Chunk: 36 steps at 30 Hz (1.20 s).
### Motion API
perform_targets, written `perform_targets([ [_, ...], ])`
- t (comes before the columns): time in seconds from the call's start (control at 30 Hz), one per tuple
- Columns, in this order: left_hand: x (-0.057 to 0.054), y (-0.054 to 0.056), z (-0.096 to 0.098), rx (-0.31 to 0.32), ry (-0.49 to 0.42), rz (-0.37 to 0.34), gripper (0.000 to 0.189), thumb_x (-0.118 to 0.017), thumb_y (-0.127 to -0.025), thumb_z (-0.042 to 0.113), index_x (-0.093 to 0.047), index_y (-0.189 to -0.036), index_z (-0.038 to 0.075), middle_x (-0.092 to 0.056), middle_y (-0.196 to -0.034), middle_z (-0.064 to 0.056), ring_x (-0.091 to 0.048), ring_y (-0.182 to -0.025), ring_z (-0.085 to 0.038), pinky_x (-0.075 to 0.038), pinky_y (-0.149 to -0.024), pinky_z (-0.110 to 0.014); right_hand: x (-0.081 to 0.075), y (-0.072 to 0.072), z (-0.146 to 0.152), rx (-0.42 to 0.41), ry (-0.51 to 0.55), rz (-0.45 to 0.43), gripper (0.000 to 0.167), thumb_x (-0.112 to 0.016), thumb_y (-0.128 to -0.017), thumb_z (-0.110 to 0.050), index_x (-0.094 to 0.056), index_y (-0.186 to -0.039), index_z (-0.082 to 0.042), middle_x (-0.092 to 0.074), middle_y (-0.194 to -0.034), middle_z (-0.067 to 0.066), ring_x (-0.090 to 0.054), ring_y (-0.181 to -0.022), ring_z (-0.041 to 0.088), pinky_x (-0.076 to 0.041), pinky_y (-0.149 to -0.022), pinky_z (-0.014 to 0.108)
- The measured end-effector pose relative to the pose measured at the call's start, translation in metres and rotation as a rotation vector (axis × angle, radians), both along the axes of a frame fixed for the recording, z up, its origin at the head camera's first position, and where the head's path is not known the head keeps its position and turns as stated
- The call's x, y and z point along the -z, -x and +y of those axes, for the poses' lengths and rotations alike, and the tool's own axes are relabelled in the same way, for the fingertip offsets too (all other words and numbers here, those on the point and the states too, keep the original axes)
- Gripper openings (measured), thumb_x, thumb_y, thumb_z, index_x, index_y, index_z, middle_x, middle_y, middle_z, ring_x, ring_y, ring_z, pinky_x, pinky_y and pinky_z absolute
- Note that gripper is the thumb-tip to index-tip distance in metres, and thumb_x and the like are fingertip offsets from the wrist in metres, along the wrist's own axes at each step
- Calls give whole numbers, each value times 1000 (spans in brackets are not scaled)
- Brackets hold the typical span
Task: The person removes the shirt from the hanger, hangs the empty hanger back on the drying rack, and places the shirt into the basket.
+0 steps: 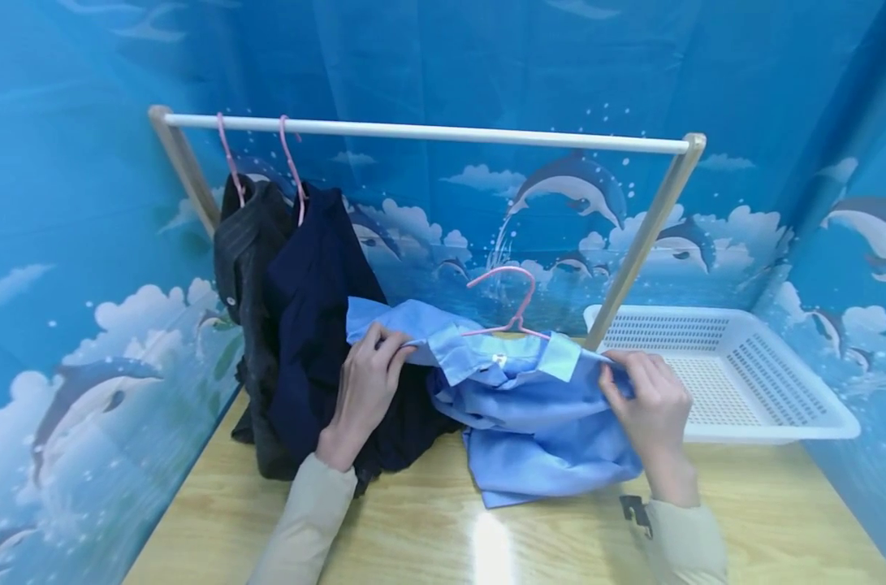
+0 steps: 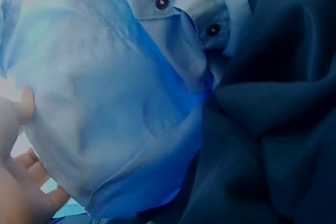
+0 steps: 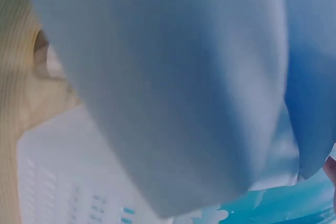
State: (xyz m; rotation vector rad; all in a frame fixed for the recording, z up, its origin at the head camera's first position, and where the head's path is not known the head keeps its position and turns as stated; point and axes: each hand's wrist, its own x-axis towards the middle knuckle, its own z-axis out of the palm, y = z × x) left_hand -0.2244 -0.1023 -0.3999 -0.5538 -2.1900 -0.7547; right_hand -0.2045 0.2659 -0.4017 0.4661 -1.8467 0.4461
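Observation:
A light blue shirt (image 1: pixel 538 422) on a pink hanger (image 1: pixel 512 313) is held up over the wooden table (image 1: pixel 428 528). My left hand (image 1: pixel 369 382) pinches its left shoulder, and my right hand (image 1: pixel 643 398) pinches the right shoulder. In the left wrist view the light blue shirt (image 2: pixel 105 103) fills the left side, with dark cloth (image 2: pixel 273 129) on the right and my left hand's fingers (image 2: pixel 21 182) at the lower left edge. The right wrist view is mostly covered by the light blue shirt (image 3: pixel 184 77).
A white rail (image 1: pixel 428 132) on wooden posts crosses the back. A black striped garment (image 1: pixel 248 268) and a navy shirt (image 1: pixel 318 325) hang from it on pink hangers at the left. A white plastic basket (image 1: pixel 735 370) stands at the right. Blue dolphin-print curtains surround the table.

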Motion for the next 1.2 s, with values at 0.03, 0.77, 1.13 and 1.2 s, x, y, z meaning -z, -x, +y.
perform_targets([
  [0.03,0,-1,0,-7,3,-7,11,-66,-99,22,-71,-97,12,-52,-89,-5,-52,-67,-20,-44,-62,-34,0,0,0,13,-11,20,21,-62,-90,-17,-75,-93,-1,-73,-82,13,-67,-71,36,-51,-62,44],
  [0.77,8,-17,-8,-19,-37,-115,11,-78,-91,25,-76,-90,14,-64,-85,2,-63,-67,-17,-47,-54,-28,17,5,-1,-8,-101,-24,27,-65,-98,-29,-78,-95,-5,-71,-77,8,-64,-66,31,-48,-55,43],
  [1.13,10,-17,-12,25,-71,-99,10,-78,-90,24,-77,-91,14,-63,-84,3,-53,-58,-10,-39,-49,-23,20,7,-15,-26,-122,58,31,-65,-100,-31,-76,-93,-3,-68,-76,9,-61,-61,31,-48,-53,44],
  [1.2,8,-18,-11,26,-93,-98,11,-77,-91,24,-77,-91,13,-63,-84,3,-52,-56,-9,-38,-48,-23,21,7,-18,-19,-116,49,30,-65,-100,-30,-76,-94,-3,-68,-77,9,-62,-63,32,-47,-54,45],
])
